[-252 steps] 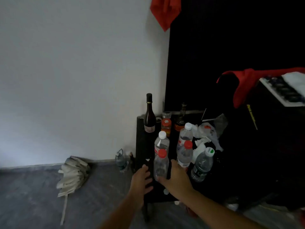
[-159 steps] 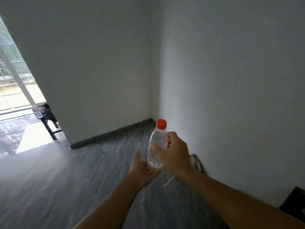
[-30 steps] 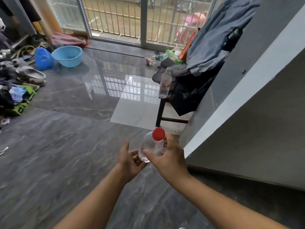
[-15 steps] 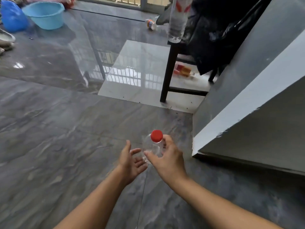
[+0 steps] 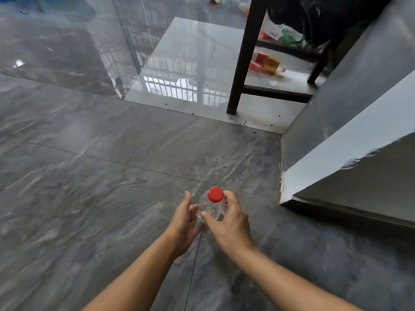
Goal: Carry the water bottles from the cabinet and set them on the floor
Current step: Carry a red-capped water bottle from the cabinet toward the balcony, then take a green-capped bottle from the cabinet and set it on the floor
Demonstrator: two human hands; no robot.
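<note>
Head view, looking steeply down. Grey marbled floor (image 5: 94, 180) fills most of the field, with a paler glossy tile (image 5: 190, 70) set into it farther off. White wall corner (image 5: 350, 149) rises at right, its base meeting the floor just right of the hands. Black furniture leg (image 5: 243, 57) stands on the pale tile beyond, with dark cloth (image 5: 314, 16) hanging above it and an orange-labelled bottle (image 5: 267, 63) lying on its side under the frame. Both forearms enter from the lower edge. Right hand (image 5: 229, 223) forms the grip: thumb and fingers are curled round the shoulder of the clear water bottle (image 5: 212, 211), just under its red cap (image 5: 215, 194), so the bottle sits inside the grip and between the two hands. Bottle is seen almost end-on from above, cap toward the camera; whether its base touches the floor cannot be told. Left hand (image 5: 184, 221) lies just beside the bottle on its left, fingers loosely spread and holding nothing; contact with the bottle cannot be told.
</note>
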